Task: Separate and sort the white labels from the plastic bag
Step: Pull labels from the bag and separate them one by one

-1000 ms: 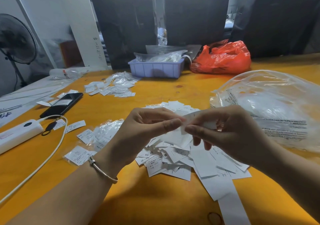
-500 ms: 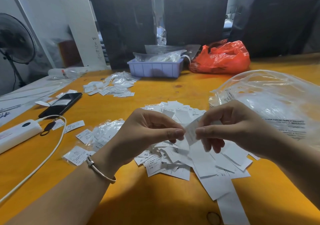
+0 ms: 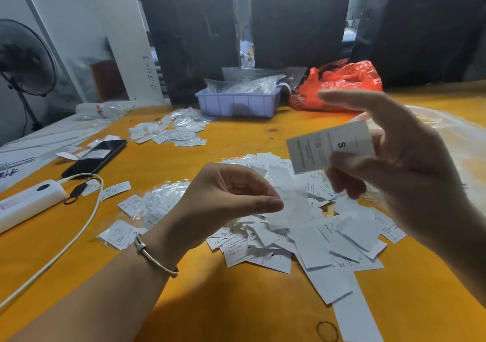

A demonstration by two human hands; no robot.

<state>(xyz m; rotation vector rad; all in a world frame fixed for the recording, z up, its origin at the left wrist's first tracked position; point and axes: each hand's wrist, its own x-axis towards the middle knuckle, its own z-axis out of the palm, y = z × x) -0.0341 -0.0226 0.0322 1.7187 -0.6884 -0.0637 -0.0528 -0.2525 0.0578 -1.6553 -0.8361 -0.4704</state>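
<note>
While the left hand (image 3: 226, 197) hangs over the label pile (image 3: 302, 233) with curled fingers that hold nothing I can see, the right hand (image 3: 399, 168) pinches one label (image 3: 331, 145) marked S. It is best to read the size first, then put it with the same sizes. One phone (image 3: 97, 157), one blue tray (image 3: 238, 103), one red bag (image 3: 339, 83); the clear plastic bag (image 3: 452, 141) lies at the right.
</note>
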